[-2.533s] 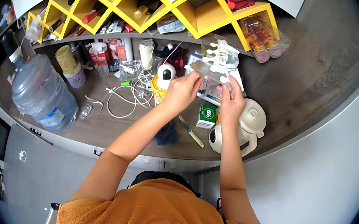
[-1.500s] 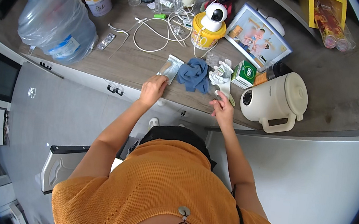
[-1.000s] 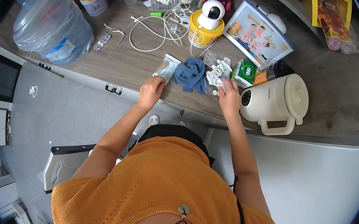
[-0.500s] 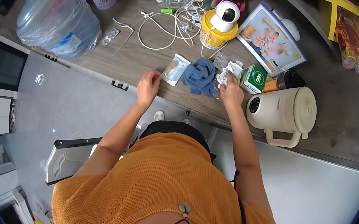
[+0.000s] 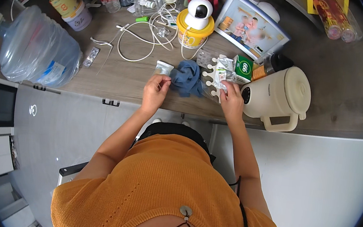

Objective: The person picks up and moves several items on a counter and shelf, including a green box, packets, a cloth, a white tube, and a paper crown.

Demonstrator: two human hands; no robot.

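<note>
My left hand [image 5: 155, 93] is closed in a pinch at the desk's front edge. It partly covers a flat white-and-clear packet [image 5: 164, 68]; whatever its fingertips hold is too small to make out. Just right of it lies a bunched blue cloth [image 5: 187, 79]. My right hand [image 5: 232, 101] has thumb and fingers closed on crumpled white and clear plastic packaging [image 5: 226, 75]. Against that packaging stands a white strip with rounded knobs [image 5: 212, 75] along its left edge. A green-and-white box [image 5: 242, 69] sits right behind my right hand.
To the right are a cream electric kettle [image 5: 278, 98] and a dark-capped jar [image 5: 278, 62]. Behind stand a photo frame [image 5: 250, 31] and a white camera on a yellow tub [image 5: 195, 29]. White cables [image 5: 147, 41] sprawl mid-desk. A large water bottle [image 5: 40, 48] lies at left.
The view has shifted. My left hand has moved in over the packet, toward the cloth. Beside my right hand the white knobbed strip now shows clearly.
</note>
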